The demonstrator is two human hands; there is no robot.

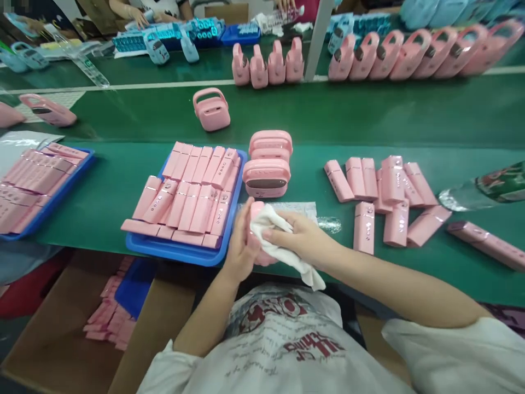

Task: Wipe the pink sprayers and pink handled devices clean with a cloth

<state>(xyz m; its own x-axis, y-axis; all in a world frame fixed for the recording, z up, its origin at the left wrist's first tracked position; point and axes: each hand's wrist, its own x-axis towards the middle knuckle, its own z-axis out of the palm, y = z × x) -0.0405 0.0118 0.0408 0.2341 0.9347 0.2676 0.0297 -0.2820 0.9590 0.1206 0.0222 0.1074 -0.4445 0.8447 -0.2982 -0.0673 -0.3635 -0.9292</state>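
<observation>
My left hand (240, 246) grips a pink rounded case (256, 210) at the near edge of the green table, most of it hidden by my fingers and a cloth. My right hand (301, 235) presses a white cloth (274, 232) against that case; the cloth's tail hangs down toward my shirt. Two more pink cases (267, 178) lie stacked just beyond my hands. A blue tray (184, 250) full of several flat pink bars sits left of my hands. Several loose pink bars (391, 189) lie to the right.
A second blue tray (77, 175) of pink bars sits at far left. A lone handled pink case (211, 109) stands on the belt; rows of them (268, 64) line the far side. Other people's hands (137, 16) work opposite. A cardboard box (57, 334) sits below left.
</observation>
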